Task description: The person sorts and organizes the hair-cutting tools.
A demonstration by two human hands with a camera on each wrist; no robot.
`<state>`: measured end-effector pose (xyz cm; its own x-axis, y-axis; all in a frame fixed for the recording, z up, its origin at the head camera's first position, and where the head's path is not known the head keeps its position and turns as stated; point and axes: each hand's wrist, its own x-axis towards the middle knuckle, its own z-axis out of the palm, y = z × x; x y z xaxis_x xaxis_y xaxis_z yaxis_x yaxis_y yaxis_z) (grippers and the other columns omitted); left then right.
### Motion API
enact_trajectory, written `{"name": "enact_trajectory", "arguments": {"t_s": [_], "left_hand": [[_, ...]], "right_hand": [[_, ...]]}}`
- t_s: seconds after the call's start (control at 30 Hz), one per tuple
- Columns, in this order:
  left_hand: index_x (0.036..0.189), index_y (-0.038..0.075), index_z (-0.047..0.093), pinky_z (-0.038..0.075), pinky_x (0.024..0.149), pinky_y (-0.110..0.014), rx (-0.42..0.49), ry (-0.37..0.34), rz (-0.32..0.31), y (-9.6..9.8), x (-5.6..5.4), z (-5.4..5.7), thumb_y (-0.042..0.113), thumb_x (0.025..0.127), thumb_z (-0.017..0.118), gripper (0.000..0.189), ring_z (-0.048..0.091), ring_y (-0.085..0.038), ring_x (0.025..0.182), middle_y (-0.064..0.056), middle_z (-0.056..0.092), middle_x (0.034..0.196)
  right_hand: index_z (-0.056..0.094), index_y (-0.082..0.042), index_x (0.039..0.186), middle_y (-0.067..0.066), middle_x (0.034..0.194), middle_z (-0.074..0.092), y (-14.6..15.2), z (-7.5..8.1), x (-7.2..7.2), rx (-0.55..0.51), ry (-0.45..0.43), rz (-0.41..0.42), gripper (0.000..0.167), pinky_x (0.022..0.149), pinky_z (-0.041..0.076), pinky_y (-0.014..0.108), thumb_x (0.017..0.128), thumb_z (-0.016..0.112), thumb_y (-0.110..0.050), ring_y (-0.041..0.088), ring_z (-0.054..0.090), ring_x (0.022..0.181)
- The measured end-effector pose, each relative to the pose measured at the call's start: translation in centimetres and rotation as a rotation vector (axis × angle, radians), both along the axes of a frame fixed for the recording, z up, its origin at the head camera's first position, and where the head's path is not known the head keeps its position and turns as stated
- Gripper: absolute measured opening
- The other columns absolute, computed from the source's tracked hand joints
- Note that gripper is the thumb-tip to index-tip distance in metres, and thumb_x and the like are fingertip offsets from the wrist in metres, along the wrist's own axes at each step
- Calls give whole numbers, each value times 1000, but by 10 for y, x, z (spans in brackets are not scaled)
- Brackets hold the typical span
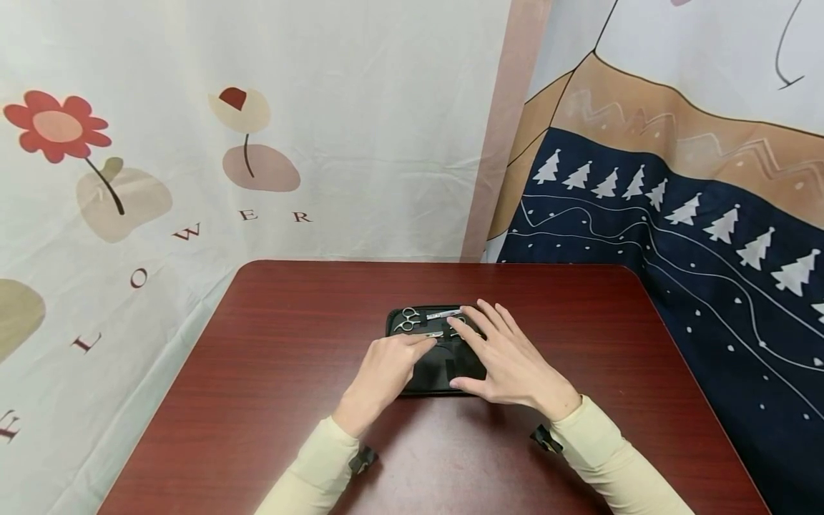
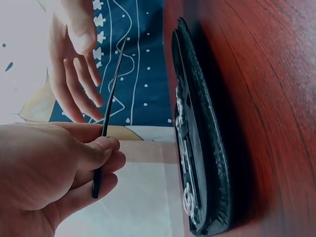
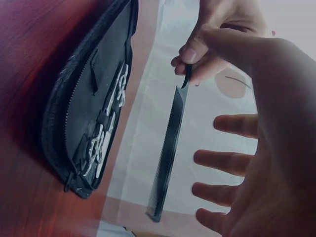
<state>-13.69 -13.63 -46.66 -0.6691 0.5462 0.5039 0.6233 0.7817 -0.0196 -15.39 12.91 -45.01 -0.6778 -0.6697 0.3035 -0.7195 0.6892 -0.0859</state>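
Observation:
My left hand (image 1: 383, 370) pinches one end of a black comb (image 3: 170, 143) between thumb and fingers. The comb is held above the open black zip case (image 1: 426, 381), clear of it in both wrist views. Fine teeth run along one edge of the comb. My right hand (image 1: 515, 366) has its fingers spread and holds nothing; it hovers at the comb's far end. Two pairs of silver scissors (image 3: 94, 148) lie in the case, their ring handles (image 1: 407, 326) partly visible in the head view. My hands hide part of the case there.
The case lies on a reddish-brown wooden table (image 1: 270, 357). Behind the table hangs a pale curtain (image 1: 386, 143) with flower prints, and at the right a dark blue cloth (image 1: 644, 236) with white trees. Small black devices (image 1: 546, 438) sit at both wrists.

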Motion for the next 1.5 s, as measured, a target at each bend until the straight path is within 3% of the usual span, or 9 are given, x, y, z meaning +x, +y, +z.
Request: {"name": "enact_trajectory", "arguments": {"t_s": [0.4,0.73,1.1,1.5], "left_hand": [[119,16,87,69,74,-40,64,-55,34,-29,4,-10,-18,79,78,52,86,-20,98,1,89,114],[117,16,88,69,75,-39,105,-44,63,-52,8,-17,-18,84,73,49,86,-19,97,1,89,110],[118,15,88,70,76,-40,95,-82,100,-75,16,-19,-21,84,68,54,87,-21,98,-1,89,112],[116,17,88,69,71,-40,115,-81,113,-95,25,-34,-19,85,74,50,86,-20,93,-1,89,107]], "right_hand": [[44,-16,173,15,179,44,18,-12,-2,-168,-84,31,104,138,28,73,89,90,-58,47,36,170],[43,-17,174,12,181,42,33,-23,-1,-190,-178,-4,105,138,28,72,90,90,-58,44,34,172],[46,-18,172,11,182,41,44,-34,-1,-195,-293,-23,100,140,27,70,91,92,-53,41,31,174],[52,-11,169,16,178,46,46,-52,-5,-191,-347,0,94,136,33,71,92,93,-47,45,37,170]]}}
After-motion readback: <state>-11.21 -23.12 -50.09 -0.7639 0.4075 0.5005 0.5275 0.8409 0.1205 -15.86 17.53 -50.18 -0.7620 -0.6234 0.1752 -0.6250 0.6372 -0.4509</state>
